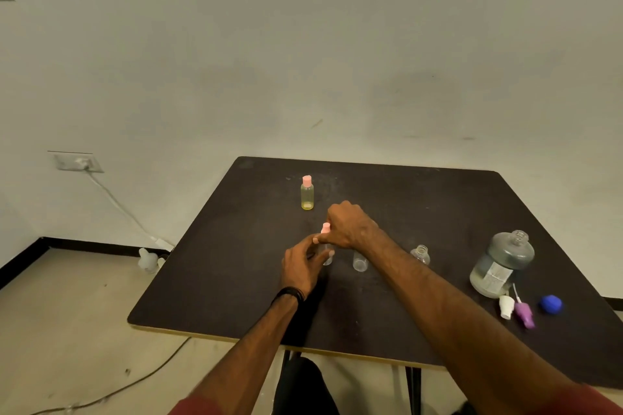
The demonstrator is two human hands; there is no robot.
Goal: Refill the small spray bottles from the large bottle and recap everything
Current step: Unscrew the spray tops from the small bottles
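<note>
Head view: both hands meet mid-table over a small clear bottle (327, 254) w/ a pink spray top (325, 228). Left hand (303, 266) has fingers curled round the bottle body, holding it upright on the table (209, 283). Right hand (349, 227) comes from above, fingers bunched at the pink top, prob. screwing it on, though the exact pinch is hidden behind the knuckles.

Other bits: yellow bottle (307, 195) w/ pink cap stands farther back, already capped. Two more clear bottles, one (360, 261) just beside the right wrist and partly hidden, another (420, 254) w/ open neck further right. Big bottle (502, 266) sits near the right edge, uncapped, part full of clear liquid. Just in front of it lie a white sprayer (506, 307), a purple sprayer (524, 313) and a blue cap (551, 304).

Handling, my guess: small bottles are thin plastic, light, tip easily, so hold the body low while twisting the top, not too hard or it'll squeeze liquid out. Sprayers have thin dip tubes that need feeding into the neck. Big bottle looks heavier and smooth-sided; take it round the waist, 2 hands if pouring into such narrow necks
</note>
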